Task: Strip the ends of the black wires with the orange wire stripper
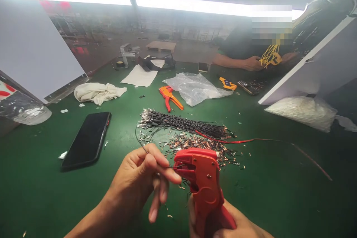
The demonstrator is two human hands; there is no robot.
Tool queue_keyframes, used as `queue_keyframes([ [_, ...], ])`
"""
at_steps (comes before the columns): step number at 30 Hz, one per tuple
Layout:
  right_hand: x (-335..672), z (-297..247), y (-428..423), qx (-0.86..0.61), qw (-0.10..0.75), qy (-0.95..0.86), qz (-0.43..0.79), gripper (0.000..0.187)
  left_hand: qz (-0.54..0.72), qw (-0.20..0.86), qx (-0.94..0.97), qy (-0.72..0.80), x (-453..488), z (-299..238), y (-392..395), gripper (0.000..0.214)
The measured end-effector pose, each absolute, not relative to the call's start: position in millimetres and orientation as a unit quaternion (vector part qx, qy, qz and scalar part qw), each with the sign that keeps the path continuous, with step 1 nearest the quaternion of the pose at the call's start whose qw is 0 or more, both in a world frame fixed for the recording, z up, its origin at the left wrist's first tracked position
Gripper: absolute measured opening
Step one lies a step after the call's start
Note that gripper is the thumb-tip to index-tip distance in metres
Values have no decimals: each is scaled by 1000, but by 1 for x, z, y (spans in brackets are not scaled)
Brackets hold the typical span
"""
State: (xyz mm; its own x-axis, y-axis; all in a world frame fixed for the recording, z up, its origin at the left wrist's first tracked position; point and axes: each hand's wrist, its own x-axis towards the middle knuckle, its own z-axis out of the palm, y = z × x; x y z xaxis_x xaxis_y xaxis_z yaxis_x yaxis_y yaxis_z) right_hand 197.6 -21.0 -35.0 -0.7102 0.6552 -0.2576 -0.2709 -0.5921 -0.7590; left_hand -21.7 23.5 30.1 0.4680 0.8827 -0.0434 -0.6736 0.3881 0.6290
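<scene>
Our left grip (141, 176) pinches a wire (143, 147); our right grip (239, 220) clasps the stripper (206, 186). Crooked feeding could nick the wire.

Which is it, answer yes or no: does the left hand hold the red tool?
No, the right hand grips the red tool; the left hand pinches a black wire.

The person's left hand (141, 178) is bare, with slim fingers (170, 174) and short nails (153, 215); the left forearm (96, 215) is bare to the lower edge of view. The right hand (243, 224), partly hidden, is bare too.
</scene>
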Motion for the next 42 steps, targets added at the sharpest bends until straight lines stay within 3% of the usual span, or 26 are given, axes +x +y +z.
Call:
queue_keyframes([
  [4, 195, -30, -19, -246, 288, -361, 852, 24, 490, 790, 299, 215, -20, 30, 24, 4],
  [9, 195, -24, -20, -249, 285, -360, 853, 24, 472, 786, 296, 268, -21, 28, 23, 14],
  [16, 195, -12, -18, -232, 263, -344, 871, 26, 549, 658, 352, 377, -21, 32, 25, 20],
  [22, 186, 0, 0, -174, 224, -375, 883, 39, 569, 567, 408, 434, -21, 30, 22, 20],
  [27, 191, -14, -11, -174, 267, -339, 885, 41, 566, 550, 437, 432, -19, 27, 20, 20],
  [31, 196, -22, -20, -177, 363, -291, 867, 39, 578, 505, 452, 454, -19, 22, 21, 19],
  [36, 197, -10, -21, -258, 479, -339, 767, 58, 558, 443, 489, 503, -15, 16, 16, 23],
  [42, 200, -11, -21, -269, 460, -360, 766, 62, 517, 470, 511, 500, -2, 13, 8, 21],
])
